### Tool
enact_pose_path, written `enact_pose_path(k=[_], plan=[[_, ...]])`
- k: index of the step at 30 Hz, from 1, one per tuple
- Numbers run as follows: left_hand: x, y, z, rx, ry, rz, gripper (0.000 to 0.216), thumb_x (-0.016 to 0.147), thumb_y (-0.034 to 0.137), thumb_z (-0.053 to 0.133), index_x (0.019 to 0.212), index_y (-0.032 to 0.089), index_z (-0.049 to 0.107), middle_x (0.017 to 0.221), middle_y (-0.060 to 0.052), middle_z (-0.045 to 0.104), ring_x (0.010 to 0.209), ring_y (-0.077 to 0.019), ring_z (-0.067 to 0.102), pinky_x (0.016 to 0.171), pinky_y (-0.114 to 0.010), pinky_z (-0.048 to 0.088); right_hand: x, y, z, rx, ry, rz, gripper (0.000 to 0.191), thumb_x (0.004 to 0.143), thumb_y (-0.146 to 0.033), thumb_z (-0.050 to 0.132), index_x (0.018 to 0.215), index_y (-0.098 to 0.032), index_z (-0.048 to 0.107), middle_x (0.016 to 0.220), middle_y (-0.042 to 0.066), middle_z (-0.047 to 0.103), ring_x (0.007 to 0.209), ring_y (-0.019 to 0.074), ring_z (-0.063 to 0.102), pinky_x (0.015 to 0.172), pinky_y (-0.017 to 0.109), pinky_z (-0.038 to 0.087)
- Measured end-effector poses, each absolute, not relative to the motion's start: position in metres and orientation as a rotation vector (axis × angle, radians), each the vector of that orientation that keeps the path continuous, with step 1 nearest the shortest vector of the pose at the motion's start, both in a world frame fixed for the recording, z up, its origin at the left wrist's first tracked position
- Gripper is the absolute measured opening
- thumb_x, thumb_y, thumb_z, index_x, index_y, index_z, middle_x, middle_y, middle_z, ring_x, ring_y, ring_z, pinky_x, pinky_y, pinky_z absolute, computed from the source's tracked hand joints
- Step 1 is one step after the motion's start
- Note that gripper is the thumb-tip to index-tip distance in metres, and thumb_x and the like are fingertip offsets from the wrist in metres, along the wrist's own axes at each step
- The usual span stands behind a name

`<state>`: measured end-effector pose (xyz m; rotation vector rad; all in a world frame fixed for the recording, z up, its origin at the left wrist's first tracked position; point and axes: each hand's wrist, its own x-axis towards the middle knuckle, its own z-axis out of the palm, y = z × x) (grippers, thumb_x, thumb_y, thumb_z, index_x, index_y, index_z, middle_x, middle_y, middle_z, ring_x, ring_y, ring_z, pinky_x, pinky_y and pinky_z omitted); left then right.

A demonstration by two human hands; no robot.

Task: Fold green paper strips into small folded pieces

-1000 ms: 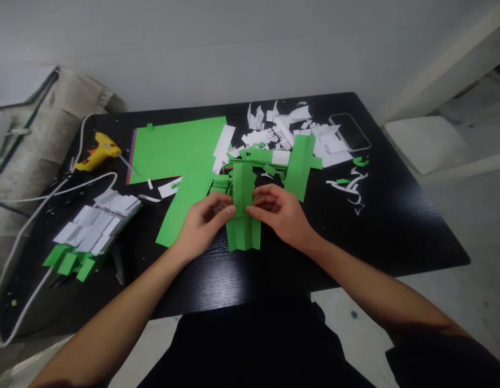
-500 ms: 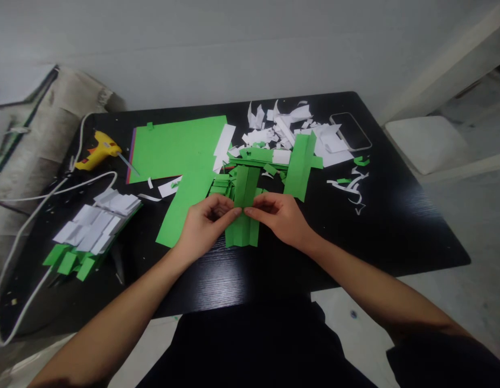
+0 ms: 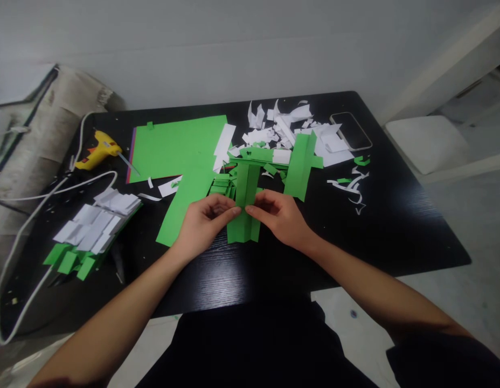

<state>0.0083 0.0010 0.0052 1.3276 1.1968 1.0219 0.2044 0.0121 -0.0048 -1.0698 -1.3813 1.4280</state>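
Between my two hands is a green paper strip point(image 3: 248, 186) with lengthwise creases. My left hand point(image 3: 209, 218) pinches its left edge between thumb and fingers. On the opposite edge my right hand point(image 3: 276, 215) does the same, the two thumbs close together on the strip's face. Some of the fingers are hidden behind the paper. Just left of my left hand lies a flat green paper piece point(image 3: 191, 202). Beyond my right hand rests another creased green strip point(image 3: 300, 167). Small folded green pieces point(image 3: 221, 186) are stacked behind my left fingers.
Green sheets point(image 3: 177, 145) lie at the back left, near a yellow glue gun point(image 3: 99, 151) with a white cord. White paper scraps point(image 3: 280, 126) are heaped at the back, beside a phone point(image 3: 351, 131). Bundled white and green pieces point(image 3: 92, 226) sit at the left on the black table point(image 3: 355, 237).
The held green strip has shifted slightly right and its lower end has risen a little. Both hands keep their pinch on its edges.
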Motion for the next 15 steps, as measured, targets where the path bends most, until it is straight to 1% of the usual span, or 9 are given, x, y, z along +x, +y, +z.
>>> enact_pose_path(k=[3,8,15], plan=[[0.0070,0.0020,0.0069,1.305,1.196,1.012,0.017,0.081,0.031,0.081,0.081,0.017,0.071,0.069,0.000,0.068,0.061,-0.0117,0.060,0.059,-0.024,0.048,0.2059,0.0131,-0.0024,-1.094,-1.377,1.443,0.027,0.078,-0.040,0.087,0.081,-0.020,0.069,0.081,0.001,0.071,0.077,0.0165,0.067,0.075,0.032,0.058],[0.0058,0.0030,0.0074,1.283,1.198,1.015,0.020,0.081,0.033,0.081,0.082,0.018,0.069,0.068,0.001,0.064,0.061,-0.0121,0.057,0.059,-0.025,0.046,0.2093,0.0161,-0.0009,-1.148,-1.382,1.562,0.029,0.077,-0.045,0.087,0.083,-0.019,0.075,0.081,0.002,0.074,0.075,0.0168,0.067,0.074,0.033,0.057],[0.0064,0.0016,0.0064,1.365,1.189,0.908,0.033,0.085,0.041,0.076,0.069,0.018,0.059,0.060,0.004,0.048,0.054,-0.0105,0.042,0.051,-0.024,0.031,0.2074,0.0147,-0.0015,-1.154,-1.413,1.550,0.029,0.077,-0.044,0.087,0.081,-0.018,0.077,0.076,0.001,0.072,0.069,0.0147,0.064,0.067,0.030,0.052]])
